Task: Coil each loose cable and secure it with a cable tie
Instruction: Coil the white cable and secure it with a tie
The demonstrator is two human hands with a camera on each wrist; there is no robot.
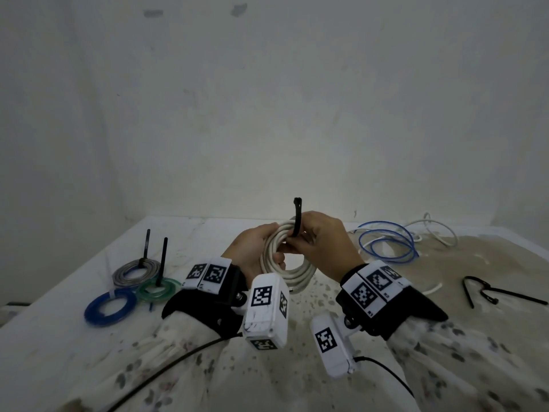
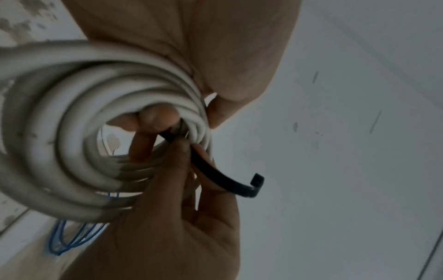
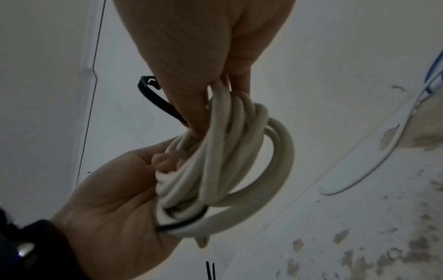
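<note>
Head view shows both hands raised above the counter (image 1: 208, 233) at frame centre, sharing a white coil (image 1: 292, 269). Left hand (image 1: 252, 254) clasps the coil's left side, fingers curled through its opening; the right wrist view shows those fingers (image 3: 165, 163) wrapped round the bunched strands (image 3: 215, 155). Right hand (image 1: 329, 248) pinches a black tie (image 1: 297, 218) against the coil's top, the tie's head standing upright above the knuckles. From the left wrist view the tie (image 2: 223, 176) curves out to the right past the right hand (image 2: 167, 217), its head hooked upward, while the coil (image 2: 59, 123) fills the left of the frame. The right wrist view also shows a dark band (image 3: 184, 221) crossing the coil's lower edge by the left palm (image 3: 107, 199); whether the tie is threaded through its head cannot be told. On the counter at lower left lie three tied coils, touching or nearly so: grey (image 1: 135, 273), green (image 1: 159, 289) and blue (image 1: 110, 306), two of them with black tie tails standing up. At right, loose blue cable (image 1: 386, 242) and white cable (image 1: 436, 230) lie tangled, and spare ties (image 1: 493, 292) lie near the right edge. No containers are visible.
</note>
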